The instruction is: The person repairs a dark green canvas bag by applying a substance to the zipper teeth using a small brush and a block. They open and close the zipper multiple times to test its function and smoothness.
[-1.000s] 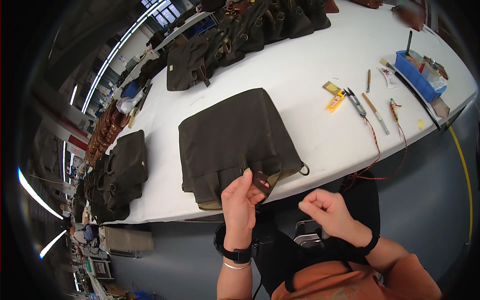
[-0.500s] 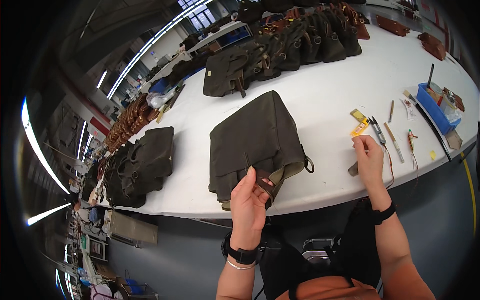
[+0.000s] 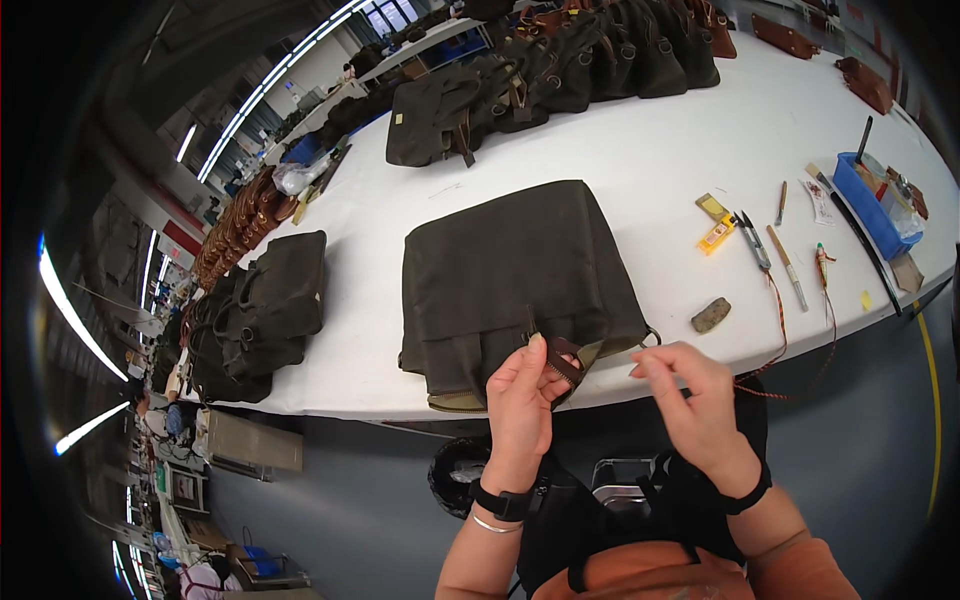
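Note:
A dark olive-brown bag (image 3: 505, 260) lies on the white table in front of me, its zipped opening toward me. My left hand (image 3: 522, 395) pinches the bag's zipper end (image 3: 565, 362), a brown strip with metal teeth, at the near right of the bag. A metal ring (image 3: 652, 337) sticks out at the bag's right corner. Close to that ring hovers my right hand (image 3: 692, 408), thumb and fingertips pressed together. Whatever the right fingertips hold, if anything, is too small to make out.
Right of the bag lie a grey-brown block (image 3: 711, 315), a yellow box (image 3: 716, 236), thread snips (image 3: 752, 242) on a cord, and a wooden-handled tool (image 3: 787, 268). A blue bin (image 3: 875, 210) stands farther right. Dark bags (image 3: 285, 300) lie left; more (image 3: 600, 60) line the back.
My right hand has moved left and toward me, from beside the tools to near the bag's corner, uncovering the block. The bag has turned slightly; my left hand still pinches the zipper end.

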